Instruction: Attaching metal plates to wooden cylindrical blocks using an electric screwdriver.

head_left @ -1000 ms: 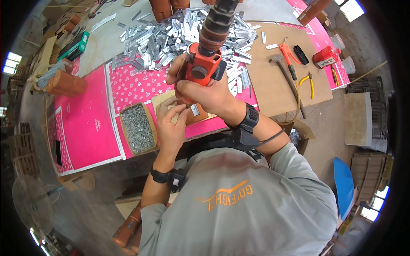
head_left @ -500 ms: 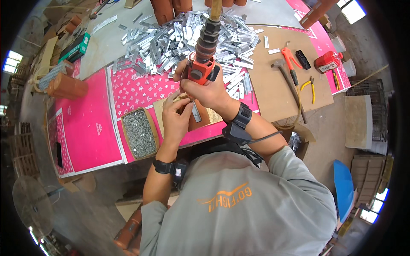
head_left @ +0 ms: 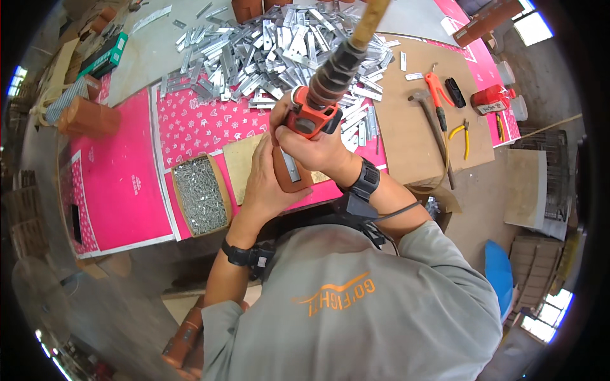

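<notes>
Right hand (head_left: 318, 151) has a tight grip on a chunky red tool (head_left: 310, 118); left hand (head_left: 265, 184) cups a brown block (head_left: 283, 178) under a flat, shiny metal strip (head_left: 291, 169).

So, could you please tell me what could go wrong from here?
The left hand grips the brown piece close to the red power tool in the right hand; a slip might injure it. The hammer extends past the edge of the cardboard sheet, so an arm could knock it.
</notes>
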`<action>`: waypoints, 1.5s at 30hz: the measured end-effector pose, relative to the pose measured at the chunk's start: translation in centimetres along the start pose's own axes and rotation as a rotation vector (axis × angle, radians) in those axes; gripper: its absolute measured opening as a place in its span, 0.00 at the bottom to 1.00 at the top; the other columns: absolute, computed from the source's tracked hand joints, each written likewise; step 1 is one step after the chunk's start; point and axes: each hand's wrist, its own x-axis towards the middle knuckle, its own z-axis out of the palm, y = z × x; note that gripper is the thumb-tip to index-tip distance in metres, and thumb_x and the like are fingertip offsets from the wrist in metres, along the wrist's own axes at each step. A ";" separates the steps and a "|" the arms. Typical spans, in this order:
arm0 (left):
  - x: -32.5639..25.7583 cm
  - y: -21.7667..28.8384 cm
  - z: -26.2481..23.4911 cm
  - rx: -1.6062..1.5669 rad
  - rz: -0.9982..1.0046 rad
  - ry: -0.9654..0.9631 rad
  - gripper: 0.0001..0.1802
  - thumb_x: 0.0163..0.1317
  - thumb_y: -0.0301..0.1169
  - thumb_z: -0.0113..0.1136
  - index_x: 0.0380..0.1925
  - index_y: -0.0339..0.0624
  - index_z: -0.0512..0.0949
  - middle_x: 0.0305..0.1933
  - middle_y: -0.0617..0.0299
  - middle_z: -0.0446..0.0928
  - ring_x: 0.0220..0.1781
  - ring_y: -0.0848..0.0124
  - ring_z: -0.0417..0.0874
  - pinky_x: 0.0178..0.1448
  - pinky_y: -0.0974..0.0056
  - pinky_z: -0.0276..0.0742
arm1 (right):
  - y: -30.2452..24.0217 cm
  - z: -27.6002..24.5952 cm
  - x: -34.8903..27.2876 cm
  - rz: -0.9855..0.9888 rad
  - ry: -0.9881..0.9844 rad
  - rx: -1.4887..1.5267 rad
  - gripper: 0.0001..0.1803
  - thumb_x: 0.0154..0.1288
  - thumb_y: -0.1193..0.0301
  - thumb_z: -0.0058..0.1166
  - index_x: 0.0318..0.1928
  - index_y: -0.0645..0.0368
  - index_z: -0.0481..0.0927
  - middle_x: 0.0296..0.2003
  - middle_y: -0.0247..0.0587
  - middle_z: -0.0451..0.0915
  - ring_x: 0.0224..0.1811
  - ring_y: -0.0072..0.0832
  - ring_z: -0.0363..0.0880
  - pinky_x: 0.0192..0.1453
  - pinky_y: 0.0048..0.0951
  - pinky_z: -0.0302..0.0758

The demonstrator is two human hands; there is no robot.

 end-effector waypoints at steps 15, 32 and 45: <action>0.7 3.6 -2.1 0.283 0.054 -0.052 0.64 0.37 0.38 0.82 0.71 0.33 0.52 0.68 0.40 0.60 0.72 0.43 0.61 0.74 0.47 0.60 | -3.6 -1.1 -0.1 -0.034 -0.022 -0.042 0.13 0.52 0.80 0.58 0.41 0.64 0.79 0.35 0.36 0.83 0.38 0.21 0.81 0.45 0.27 0.79; -0.5 -1.4 -2.8 -0.252 -0.096 -0.100 0.56 0.41 0.27 0.77 0.71 0.39 0.54 0.69 0.44 0.63 0.73 0.51 0.65 0.76 0.54 0.62 | 1.5 -4.3 -4.8 0.017 0.084 -0.071 0.14 0.54 0.82 0.57 0.43 0.62 0.75 0.37 0.36 0.82 0.42 0.22 0.80 0.51 0.30 0.78; 2.5 -1.8 -5.1 -0.089 -0.158 -0.097 0.38 0.54 0.34 0.73 0.64 0.38 0.67 0.62 0.48 0.75 0.66 0.57 0.75 0.69 0.56 0.69 | 3.7 -4.3 -5.6 -0.042 0.138 -0.162 0.11 0.55 0.78 0.64 0.39 0.61 0.79 0.32 0.33 0.81 0.34 0.18 0.77 0.42 0.24 0.76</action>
